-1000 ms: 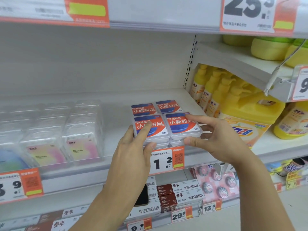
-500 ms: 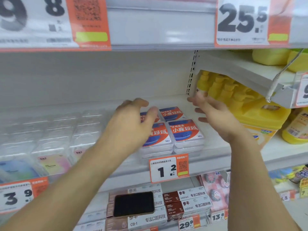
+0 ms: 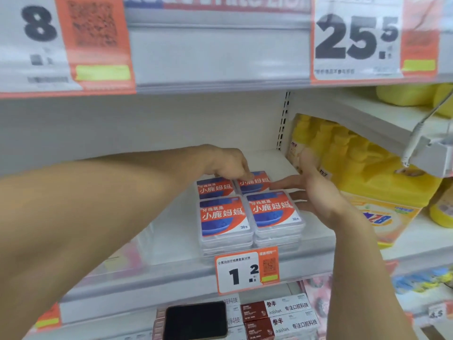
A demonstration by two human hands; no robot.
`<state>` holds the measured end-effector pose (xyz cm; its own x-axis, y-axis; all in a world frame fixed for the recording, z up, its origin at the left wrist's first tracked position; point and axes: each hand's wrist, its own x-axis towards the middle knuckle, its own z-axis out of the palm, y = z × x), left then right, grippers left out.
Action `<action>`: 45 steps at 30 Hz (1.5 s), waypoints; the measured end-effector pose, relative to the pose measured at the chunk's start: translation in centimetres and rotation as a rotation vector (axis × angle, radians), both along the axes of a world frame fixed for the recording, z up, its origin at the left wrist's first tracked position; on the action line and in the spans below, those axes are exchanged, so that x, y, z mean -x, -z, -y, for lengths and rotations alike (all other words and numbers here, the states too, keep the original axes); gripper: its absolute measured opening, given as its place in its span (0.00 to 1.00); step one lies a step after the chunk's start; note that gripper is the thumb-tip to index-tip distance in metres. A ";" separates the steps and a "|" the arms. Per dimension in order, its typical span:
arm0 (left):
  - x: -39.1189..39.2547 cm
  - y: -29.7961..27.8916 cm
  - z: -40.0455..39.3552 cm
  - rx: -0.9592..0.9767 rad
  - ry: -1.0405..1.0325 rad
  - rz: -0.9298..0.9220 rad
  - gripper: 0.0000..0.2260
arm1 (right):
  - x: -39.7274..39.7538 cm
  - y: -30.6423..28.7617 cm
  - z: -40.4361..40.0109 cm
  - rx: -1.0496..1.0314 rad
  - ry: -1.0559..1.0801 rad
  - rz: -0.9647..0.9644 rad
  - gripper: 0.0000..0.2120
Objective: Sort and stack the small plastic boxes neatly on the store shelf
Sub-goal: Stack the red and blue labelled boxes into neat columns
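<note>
Reading 小鹿妈妈 boxes [image 3: 247, 212], 1.2 tag [image 3: 246, 269], both hands near

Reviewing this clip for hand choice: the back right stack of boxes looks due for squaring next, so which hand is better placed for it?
Probably the left hand: its fingertips already rest on the back right stack. The right hand lies open beside the stacks, better suited to bracing their side.

The left hand [image 3: 229, 163] has reached past the front pair of boxes — a second ago it lay on the front-left box [image 3: 224, 218] — and its curled fingertips now press the back-right box [image 3: 255, 181]. The right hand [image 3: 316, 190] has opened flat (palm inward), fingers straight beside the back-right box, off the front-right box [image 3: 274, 209].
</note>
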<state>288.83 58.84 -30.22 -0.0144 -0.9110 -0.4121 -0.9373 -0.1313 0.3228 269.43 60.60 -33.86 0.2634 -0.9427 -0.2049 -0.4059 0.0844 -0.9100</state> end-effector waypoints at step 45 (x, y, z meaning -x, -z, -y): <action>-3.6 2.0 -2.4 -0.018 -0.150 -0.212 0.13 | -1.2 0.7 -0.3 0.019 -0.011 0.049 0.38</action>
<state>292.47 61.24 -32.25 0.0330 -0.9019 -0.4307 -0.8186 -0.2717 0.5061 270.60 60.90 -34.57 0.2827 -0.9434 -0.1734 -0.3619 0.0625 -0.9301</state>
